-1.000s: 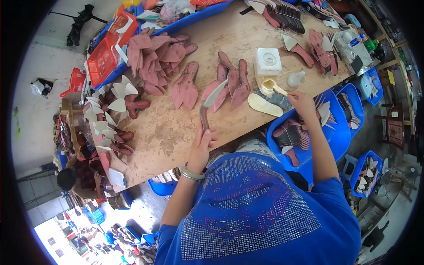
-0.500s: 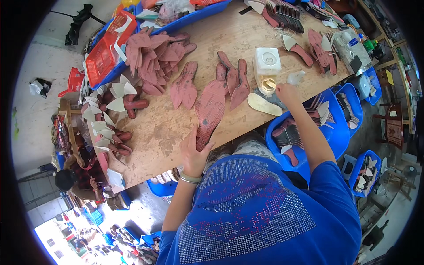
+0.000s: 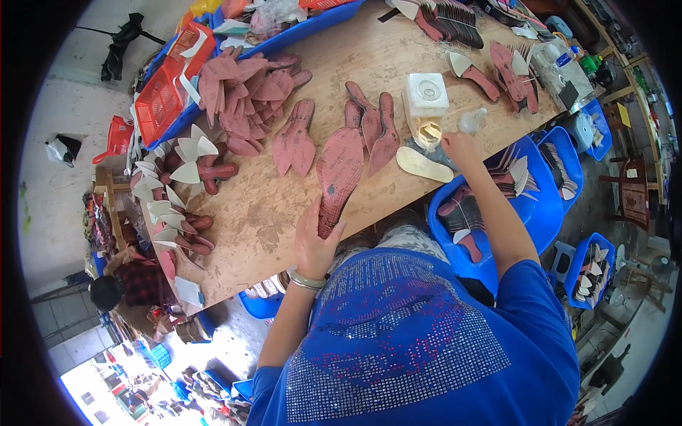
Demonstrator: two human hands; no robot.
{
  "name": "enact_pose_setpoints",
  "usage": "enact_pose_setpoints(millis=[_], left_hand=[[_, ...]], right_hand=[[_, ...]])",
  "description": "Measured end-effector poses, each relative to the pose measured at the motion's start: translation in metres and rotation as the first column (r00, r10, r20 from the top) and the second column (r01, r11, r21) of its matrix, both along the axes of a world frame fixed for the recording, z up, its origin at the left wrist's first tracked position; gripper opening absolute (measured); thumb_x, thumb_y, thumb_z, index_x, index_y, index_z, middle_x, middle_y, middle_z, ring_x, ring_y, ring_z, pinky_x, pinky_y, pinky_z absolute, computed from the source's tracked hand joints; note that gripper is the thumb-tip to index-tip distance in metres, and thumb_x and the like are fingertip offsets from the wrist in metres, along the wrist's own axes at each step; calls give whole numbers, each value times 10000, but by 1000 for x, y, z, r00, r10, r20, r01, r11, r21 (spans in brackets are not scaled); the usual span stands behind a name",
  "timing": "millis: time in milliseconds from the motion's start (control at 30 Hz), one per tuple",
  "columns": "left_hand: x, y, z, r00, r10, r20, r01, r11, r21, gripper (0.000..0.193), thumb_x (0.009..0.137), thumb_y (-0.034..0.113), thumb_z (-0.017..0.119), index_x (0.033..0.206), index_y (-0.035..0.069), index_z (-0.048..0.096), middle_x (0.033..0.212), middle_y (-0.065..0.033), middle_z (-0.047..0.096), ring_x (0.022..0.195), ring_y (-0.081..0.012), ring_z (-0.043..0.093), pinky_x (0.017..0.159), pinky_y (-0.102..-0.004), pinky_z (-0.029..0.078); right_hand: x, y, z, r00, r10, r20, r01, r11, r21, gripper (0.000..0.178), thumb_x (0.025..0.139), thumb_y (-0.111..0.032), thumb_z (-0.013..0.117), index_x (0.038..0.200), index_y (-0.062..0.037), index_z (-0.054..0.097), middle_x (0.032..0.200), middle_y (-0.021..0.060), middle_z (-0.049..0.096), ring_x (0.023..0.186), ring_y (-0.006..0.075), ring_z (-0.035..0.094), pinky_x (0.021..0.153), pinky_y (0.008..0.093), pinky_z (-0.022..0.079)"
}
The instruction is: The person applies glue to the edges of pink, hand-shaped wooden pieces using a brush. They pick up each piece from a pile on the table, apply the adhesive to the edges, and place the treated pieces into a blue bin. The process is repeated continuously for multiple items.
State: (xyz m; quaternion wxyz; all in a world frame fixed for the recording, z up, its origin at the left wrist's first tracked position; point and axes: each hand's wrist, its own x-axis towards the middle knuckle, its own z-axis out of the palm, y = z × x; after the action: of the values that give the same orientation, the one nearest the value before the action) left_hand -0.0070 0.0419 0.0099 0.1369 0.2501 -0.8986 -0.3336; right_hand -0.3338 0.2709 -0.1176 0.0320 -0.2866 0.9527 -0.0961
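My left hand [image 3: 317, 231] grips the narrow heel end of a reddish-pink shoe insole [image 3: 339, 170], thumb on one side and fingers on the other. The insole's broad end points away from me over the table. My right hand [image 3: 462, 149] is closed beside the yellowed mouth of a white plastic container [image 3: 426, 98]; what its fingers hold, if anything, is hidden. Just below that mouth lies a pale cream sole-shaped piece [image 3: 424, 165]. Beyond the held insole, more pink insoles [image 3: 384, 135] rest on the wooden table [image 3: 263, 213].
A heap of pink insoles [image 3: 238, 92] lies at the far left, near red baskets [image 3: 158, 106]. Insoles with white pointed pieces [image 3: 186, 172] line the left edge. Blue tubs [image 3: 526, 206] of insoles stand right of the table. A person [image 3: 138, 287] is at lower left.
The held insole has tilted a little and shows its face more flatly. My right hand stays by the container's mouth, and the whole view has shifted slightly.
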Motion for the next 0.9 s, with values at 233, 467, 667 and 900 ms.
enact_pose_setpoints(millis=[233, 467, 667, 900], left_hand=[[0, -4, -2, 1000, -19, -1, 19, 1000, -25, 648, 778, 235, 761, 1341, 38, 508, 1194, -206, 558, 1083, -364, 562, 923, -410, 469], [0, -5, 0, 998, -13, 66, 13, 1000, 6, 637, 785, 267, 755, 1330, 36, 518, 1153, -191, 543, 1050, -357, 558, 895, -408, 477], [-4, -8, 1, 999, -49, 15, 49, 998, -36, 627, 785, 260, 755, 1317, 24, 522, 1151, -191, 545, 1041, -356, 564, 897, -412, 476], [-1, -18, -2, 998, 19, -53, -21, 999, -47, 642, 773, 248, 767, 1326, 30, 526, 1107, -168, 546, 980, -319, 579, 832, -377, 491]], right_hand=[[52, 39, 6, 999, -41, -18, 41, 999, -7, 175, 860, -240, 603, 872, -109, 719, 747, 141, 678, 682, 315, 668, 598, 440, 521], [61, 43, -3, 772, -184, 608, 518, 736, -436, 246, 848, -208, 681, 1067, -107, 731, 821, 150, 702, 645, 200, 656, 616, 353, 501], [49, 28, -3, 964, -224, 145, 262, 901, -346, 262, 854, -315, 650, 1002, -116, 735, 813, 165, 703, 707, 327, 671, 622, 425, 522], [86, 11, 41, 897, -89, 433, 257, 901, -348, 216, 869, -245, 648, 1027, -131, 741, 946, 175, 709, 797, 272, 702, 714, 331, 538]])
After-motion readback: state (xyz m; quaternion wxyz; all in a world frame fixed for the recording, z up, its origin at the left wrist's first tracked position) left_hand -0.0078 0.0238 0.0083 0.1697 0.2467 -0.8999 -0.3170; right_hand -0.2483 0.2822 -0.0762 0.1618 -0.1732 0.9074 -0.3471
